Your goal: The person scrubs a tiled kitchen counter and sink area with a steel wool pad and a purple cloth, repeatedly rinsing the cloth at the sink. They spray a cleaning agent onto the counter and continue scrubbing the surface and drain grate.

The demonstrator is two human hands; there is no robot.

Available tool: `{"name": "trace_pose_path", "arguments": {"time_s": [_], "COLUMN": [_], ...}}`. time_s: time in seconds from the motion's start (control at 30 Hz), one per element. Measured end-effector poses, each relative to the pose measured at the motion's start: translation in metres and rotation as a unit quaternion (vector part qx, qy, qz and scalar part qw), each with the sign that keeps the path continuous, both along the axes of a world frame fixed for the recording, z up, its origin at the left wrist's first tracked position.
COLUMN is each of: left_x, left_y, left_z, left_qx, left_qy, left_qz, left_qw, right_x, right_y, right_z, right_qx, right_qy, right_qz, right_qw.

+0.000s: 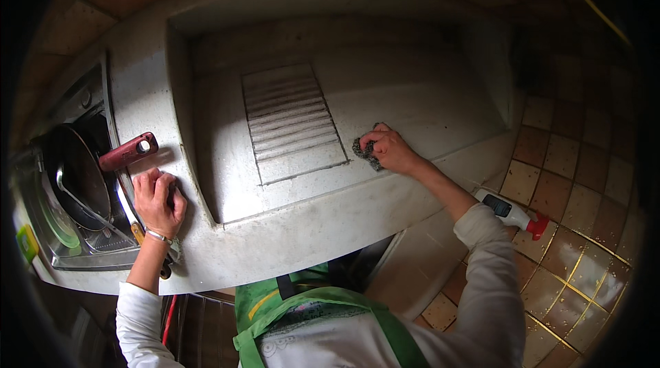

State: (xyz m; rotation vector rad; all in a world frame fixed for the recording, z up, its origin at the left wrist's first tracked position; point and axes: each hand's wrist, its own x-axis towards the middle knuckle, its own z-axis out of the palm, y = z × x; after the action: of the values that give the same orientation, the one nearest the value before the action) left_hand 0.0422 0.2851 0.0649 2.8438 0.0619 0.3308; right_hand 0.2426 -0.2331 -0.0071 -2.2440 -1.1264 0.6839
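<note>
My right hand (388, 150) grips a grey metal scouring pad (367, 154), pressed on the floor of a pale, shallow recessed basin (402, 87). Left of the pad lies a ribbed rectangular section (291, 120), outlined by dark grooves. On the counter strip (135, 84) between the basin and a steel sink rests my left hand (157, 200), its fingers curled. A dark patch shows between thumb and fingers, and I cannot tell whether it is a thing or shadow. Just beyond this hand, a dark red pan handle (129, 152) sticks out over the sink's edge.
The steel sink (93, 266) at left holds a dark pan (77, 177), a green-rimmed dish (59, 218) and utensils. A yellow-green sponge (27, 244) sits at its outer edge. At right, a white bottle with a red spray head (508, 211) is near square tiles (562, 187).
</note>
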Motion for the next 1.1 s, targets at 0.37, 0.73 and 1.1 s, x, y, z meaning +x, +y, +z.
{"name": "trace_pose_path", "arguments": {"time_s": [0.37, 0.73, 1.1], "left_x": [0.001, 0.003, 0.003], "left_y": [0.0, 0.0, 0.002], "left_z": [0.002, 0.005, 0.006], "left_qx": [-0.016, -0.015, -0.014], "left_qy": [0.008, 0.008, 0.011], "left_qz": [0.008, 0.008, 0.002], "left_qw": [1.0, 1.0, 1.0], "right_x": [0.035, -0.03, 0.111], "right_y": [0.062, 0.107, 0.213], "right_z": [-0.065, 0.044, -0.131], "right_qx": [0.022, -0.116, -0.145], "right_qy": [-0.033, -0.039, -0.308], "right_qz": [-0.149, -0.012, -0.037], "right_qw": [0.988, 0.992, 0.94]}}
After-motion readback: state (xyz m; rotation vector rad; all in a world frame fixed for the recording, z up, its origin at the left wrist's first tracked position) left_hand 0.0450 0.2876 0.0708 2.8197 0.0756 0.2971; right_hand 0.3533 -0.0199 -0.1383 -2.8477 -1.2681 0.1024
